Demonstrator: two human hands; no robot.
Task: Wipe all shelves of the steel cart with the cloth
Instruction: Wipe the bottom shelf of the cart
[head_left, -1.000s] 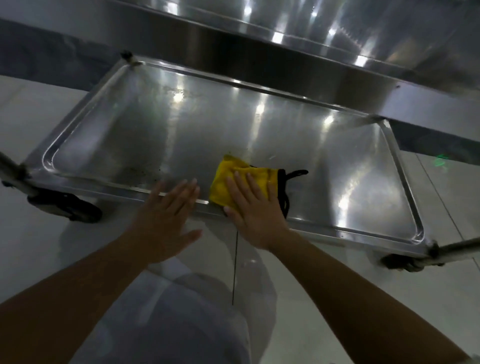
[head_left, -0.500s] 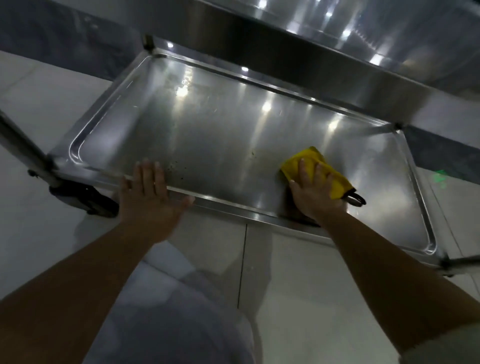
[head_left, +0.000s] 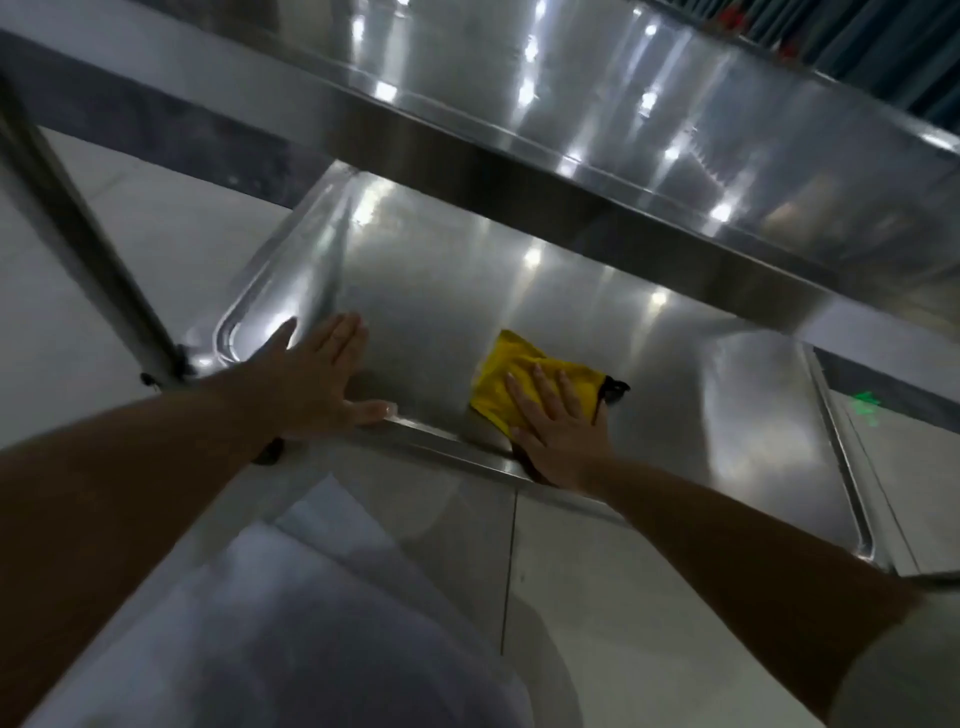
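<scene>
Upper shelf (head_left: 675, 130): steel, runs diagonally across the upper frame, bright reflections.
Lower shelf (head_left: 441, 291): rimmed steel tray, centre frame, below the upper shelf.
Cart post (head_left: 78, 249): left edge, tilted.
Left hand (head_left: 317, 379): flat, fingers straight, resting on the lower shelf's near-left rim; grasps nothing.
Right hand (head_left: 561, 436): flat, fingers extended, pressing on cloth.
Yellow cloth (head_left: 511, 374): on lower shelf near front rim, centre frame, black loop at its right.

Pale tiled floor (head_left: 597, 597), green mark (head_left: 866, 401).
</scene>
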